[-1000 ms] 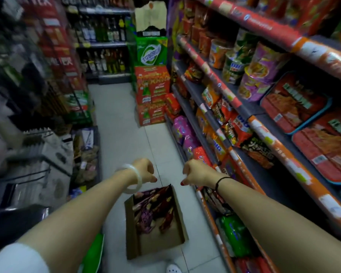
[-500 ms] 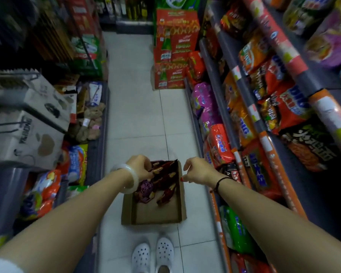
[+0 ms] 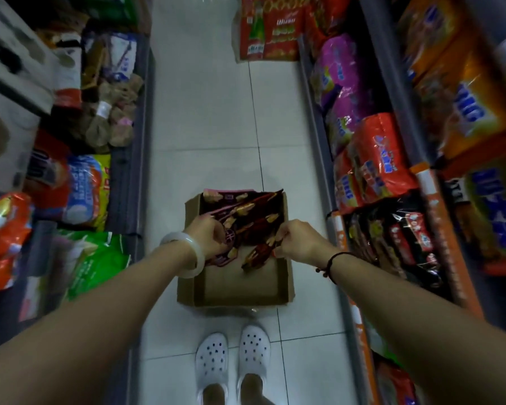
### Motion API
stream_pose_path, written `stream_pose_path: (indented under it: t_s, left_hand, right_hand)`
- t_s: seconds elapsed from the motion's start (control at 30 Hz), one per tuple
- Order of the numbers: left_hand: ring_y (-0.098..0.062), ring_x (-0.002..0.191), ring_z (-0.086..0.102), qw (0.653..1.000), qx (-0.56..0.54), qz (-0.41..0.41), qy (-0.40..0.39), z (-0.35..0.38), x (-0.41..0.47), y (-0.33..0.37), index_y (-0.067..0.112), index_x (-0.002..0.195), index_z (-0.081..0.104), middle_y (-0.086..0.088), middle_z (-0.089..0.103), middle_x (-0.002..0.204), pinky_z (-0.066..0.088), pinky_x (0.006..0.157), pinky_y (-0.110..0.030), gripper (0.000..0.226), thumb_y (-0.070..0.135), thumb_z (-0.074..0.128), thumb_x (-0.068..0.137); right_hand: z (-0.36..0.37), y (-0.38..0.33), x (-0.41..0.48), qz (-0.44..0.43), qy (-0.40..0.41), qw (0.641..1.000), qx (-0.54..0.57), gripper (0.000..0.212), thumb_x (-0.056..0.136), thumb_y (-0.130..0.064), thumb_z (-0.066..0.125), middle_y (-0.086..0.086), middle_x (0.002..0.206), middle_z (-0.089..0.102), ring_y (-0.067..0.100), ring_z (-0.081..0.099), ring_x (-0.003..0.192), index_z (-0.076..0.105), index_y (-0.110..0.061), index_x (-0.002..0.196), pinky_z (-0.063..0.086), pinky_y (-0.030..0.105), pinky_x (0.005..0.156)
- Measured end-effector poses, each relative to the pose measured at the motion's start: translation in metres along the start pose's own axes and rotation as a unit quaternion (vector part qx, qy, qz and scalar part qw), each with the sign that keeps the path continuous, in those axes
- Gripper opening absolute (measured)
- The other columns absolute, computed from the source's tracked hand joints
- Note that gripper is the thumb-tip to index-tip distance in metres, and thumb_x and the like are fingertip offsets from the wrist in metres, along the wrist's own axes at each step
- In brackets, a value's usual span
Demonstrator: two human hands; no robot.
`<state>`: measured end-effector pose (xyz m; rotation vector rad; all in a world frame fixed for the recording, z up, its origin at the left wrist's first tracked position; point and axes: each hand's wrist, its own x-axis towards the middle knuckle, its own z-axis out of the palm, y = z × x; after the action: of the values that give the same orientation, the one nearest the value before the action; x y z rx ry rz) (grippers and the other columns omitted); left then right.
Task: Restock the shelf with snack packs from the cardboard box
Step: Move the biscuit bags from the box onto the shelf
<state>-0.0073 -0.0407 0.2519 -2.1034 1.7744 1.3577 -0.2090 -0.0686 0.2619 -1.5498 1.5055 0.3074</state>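
An open cardboard box (image 3: 288,267) sits on the tiled floor in the aisle, just ahead of my feet. Several dark red and maroon snack packs (image 3: 246,214) lie in its far half; the near half shows bare cardboard. My left hand (image 3: 208,233), with a white bangle on the wrist, is inside the box with its fingers closed on a maroon pack. My right hand (image 3: 297,239), with a dark cord bracelet, pinches the edge of a dark red pack (image 3: 259,254) near the box's right wall. The shelf (image 3: 433,217) on my right holds red, orange and black snack bags.
Low shelves with bagged goods (image 3: 82,188) line the left side. Red drink cartons (image 3: 268,27) are stacked on the floor at the far end of the aisle. My white clogs (image 3: 231,355) stand right behind the box. The tiled floor (image 3: 205,127) runs between the shelves.
My view has tilted down from the shelves to the floor. Both hands have dropped from above the box into it and closed on snack packs.
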Motion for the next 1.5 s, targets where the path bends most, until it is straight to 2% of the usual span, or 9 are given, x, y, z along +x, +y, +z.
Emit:
stream_pose_path:
  t_s: [0.1, 0.2, 0.37, 0.67, 0.87, 1.03, 1.2, 1.33, 1.5]
  left_hand:
    - [-0.015, 0.08, 0.056, 1.0, 0.003, -0.003, 0.004, 0.029, 0.03, -0.032, 0.007, 0.097, 0.068, -0.001, 0.058, 0.089, 0.04, 0.061, -0.018, 0.016, 0.016, 0.065, 0.084]
    - [-0.014, 0.08, 0.055, 1.0, 0.005, -0.005, 0.006, 0.055, 0.06, -0.061, 0.009, 0.098, 0.067, 0.001, 0.057, 0.089, 0.042, 0.066, -0.021, 0.016, 0.016, 0.066, 0.084]
    - [-0.016, 0.085, 0.056, 1.0, 0.001, -0.001, 0.025, 0.094, 0.104, -0.099, 0.012, 0.099, 0.064, 0.0, 0.058, 0.096, 0.046, 0.073, -0.025, 0.016, 0.016, 0.066, 0.083]
    - [-0.016, 0.09, 0.059, 0.996, 0.016, 0.039, 0.082, 0.12, 0.155, -0.138, 0.009, 0.106, 0.066, -0.006, 0.065, 0.108, 0.048, 0.076, -0.025, 0.024, 0.017, 0.068, 0.083]
    - [-0.015, 0.096, 0.059, 0.99, -0.006, 0.057, 0.129, 0.128, 0.178, -0.158, 0.006, 0.093, 0.071, 0.003, 0.064, 0.102, 0.047, 0.081, -0.027, 0.014, 0.015, 0.069, 0.081]
    - [-0.019, 0.091, 0.063, 0.979, -0.049, 0.055, 0.192, 0.133, 0.191, -0.17, 0.01, 0.097, 0.07, -0.001, 0.066, 0.093, 0.051, 0.082, -0.03, 0.019, 0.017, 0.072, 0.079]
    - [-0.018, 0.088, 0.062, 0.969, -0.064, 0.06, 0.23, 0.14, 0.199, -0.175, 0.009, 0.104, 0.067, -0.003, 0.065, 0.096, 0.047, 0.075, -0.026, 0.029, 0.015, 0.074, 0.077]
    - [-0.018, 0.087, 0.058, 0.963, -0.084, 0.065, 0.247, 0.148, 0.2, -0.174, 0.009, 0.104, 0.065, -0.001, 0.062, 0.095, 0.045, 0.074, -0.026, 0.027, 0.014, 0.073, 0.078]
    - [-0.018, 0.075, 0.057, 0.956, -0.103, 0.055, 0.268, 0.154, 0.204, -0.177, 0.009, 0.091, 0.06, -0.005, 0.06, 0.086, 0.04, 0.054, -0.021, 0.021, 0.011, 0.074, 0.076]
  right_hand:
    - [0.032, 0.015, 0.035, -0.003, 0.001, 1.0, -0.003, 0.021, 0.081, -0.016, 0.069, 0.01, 0.104, 0.063, 0.025, 0.062, 0.093, 0.061, -0.01, 0.1, 0.054, 0.037, 0.083]
    - [0.061, 0.031, 0.066, -0.007, 0.0, 1.0, -0.007, 0.026, 0.083, -0.017, 0.069, 0.005, 0.102, 0.059, 0.023, 0.06, 0.095, 0.059, -0.011, 0.106, 0.051, 0.03, 0.079]
    - [0.098, 0.059, 0.11, -0.015, 0.013, 0.999, -0.031, 0.028, 0.083, -0.018, 0.069, 0.007, 0.102, 0.063, 0.023, 0.061, 0.092, 0.06, -0.01, 0.108, 0.053, 0.034, 0.081]
    - [0.13, 0.093, 0.162, -0.058, 0.068, 0.995, -0.04, 0.026, 0.085, -0.017, 0.068, -0.001, 0.095, 0.056, 0.014, 0.055, 0.085, 0.058, -0.014, 0.109, 0.04, 0.017, 0.057]
    - [0.139, 0.111, 0.192, -0.073, 0.092, 0.992, -0.046, 0.028, 0.081, -0.02, 0.071, 0.003, 0.099, 0.064, 0.018, 0.062, 0.09, 0.059, -0.016, 0.106, 0.052, 0.027, 0.071]
    - [0.144, 0.123, 0.206, -0.084, 0.122, 0.989, -0.018, 0.029, 0.08, -0.023, 0.073, 0.002, 0.093, 0.065, 0.015, 0.062, 0.085, 0.059, -0.019, 0.104, 0.048, 0.023, 0.068]
    - [0.146, 0.128, 0.21, -0.101, 0.132, 0.985, 0.035, 0.027, 0.08, -0.018, 0.074, 0.002, 0.078, 0.067, 0.009, 0.064, 0.065, 0.06, -0.014, 0.103, 0.049, 0.02, 0.064]
    - [0.15, 0.136, 0.211, -0.112, 0.127, 0.984, 0.059, 0.024, 0.08, -0.017, 0.073, 0.001, 0.083, 0.065, 0.01, 0.062, 0.071, 0.062, -0.014, 0.101, 0.05, 0.023, 0.067]
    - [0.152, 0.149, 0.213, -0.119, 0.116, 0.983, 0.081, 0.027, 0.074, -0.028, 0.079, -0.004, 0.09, 0.063, 0.01, 0.061, 0.079, 0.064, -0.018, 0.094, 0.049, 0.02, 0.065]
